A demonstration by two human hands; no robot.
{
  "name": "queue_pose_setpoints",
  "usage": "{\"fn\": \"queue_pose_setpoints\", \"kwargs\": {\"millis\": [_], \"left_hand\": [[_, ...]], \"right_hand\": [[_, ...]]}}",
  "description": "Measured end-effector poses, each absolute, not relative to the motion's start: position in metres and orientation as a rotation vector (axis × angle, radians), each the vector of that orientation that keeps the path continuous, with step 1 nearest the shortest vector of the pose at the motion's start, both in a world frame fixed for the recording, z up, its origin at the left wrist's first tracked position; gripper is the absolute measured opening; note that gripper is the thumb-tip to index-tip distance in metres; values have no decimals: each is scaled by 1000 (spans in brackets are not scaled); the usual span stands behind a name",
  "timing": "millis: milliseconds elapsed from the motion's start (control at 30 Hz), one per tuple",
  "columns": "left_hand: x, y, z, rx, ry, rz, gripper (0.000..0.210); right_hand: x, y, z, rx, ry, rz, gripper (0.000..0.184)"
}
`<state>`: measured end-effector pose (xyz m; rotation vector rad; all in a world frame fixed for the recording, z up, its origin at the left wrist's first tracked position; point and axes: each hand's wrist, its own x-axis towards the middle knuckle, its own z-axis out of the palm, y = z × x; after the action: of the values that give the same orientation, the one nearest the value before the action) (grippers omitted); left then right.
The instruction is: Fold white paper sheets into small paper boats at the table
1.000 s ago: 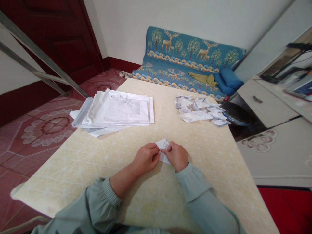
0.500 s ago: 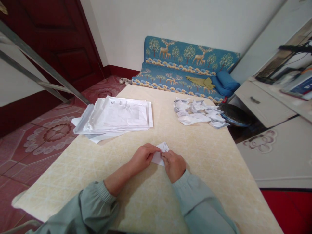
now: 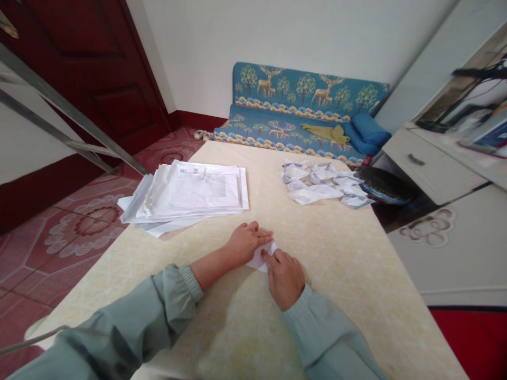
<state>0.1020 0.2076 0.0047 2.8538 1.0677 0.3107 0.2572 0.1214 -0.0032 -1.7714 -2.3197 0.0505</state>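
Observation:
A small folded sheet of white paper (image 3: 259, 261) lies on the table in front of me, partly covered by both hands. My left hand (image 3: 244, 245) rests over its upper left side, index and middle fingers stretched across the top corner. On the right edge, my right hand (image 3: 285, 274) grips the paper, its thumb pressed on top and the other fingers curled. Beyond my left hand is a stack of white paper sheets (image 3: 198, 190), some with handwriting. Several folded paper pieces (image 3: 315, 191) sit grouped at the far right of the table.
The table (image 3: 348, 285) has a cream patterned cover. Behind it stands a blue sofa (image 3: 277, 124) with a deer print. A pale cabinet (image 3: 439, 174) and a dark round pan-like object (image 3: 386, 184) are at the right. Metal bars (image 3: 71, 116) slant at the left.
My left hand has shifted up and right, its fingers now stretched over the paper's top corner instead of pinching its left edge. My right hand stays on the right edge.

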Motion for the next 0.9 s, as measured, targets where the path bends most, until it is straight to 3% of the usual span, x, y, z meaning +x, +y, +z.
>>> {"fn": "queue_pose_setpoints", "kwargs": {"millis": [133, 500, 900], "left_hand": [[105, 210, 4, 2872, 1080, 307, 42], [61, 145, -11, 2797, 1116, 289, 63], [71, 146, -3, 2760, 1158, 370, 47]], "right_hand": [[257, 120, -4, -1778, -2313, 52, 32], [258, 120, -6, -1768, -2291, 71, 33], [258, 120, -8, -1747, -2292, 53, 33]]}}
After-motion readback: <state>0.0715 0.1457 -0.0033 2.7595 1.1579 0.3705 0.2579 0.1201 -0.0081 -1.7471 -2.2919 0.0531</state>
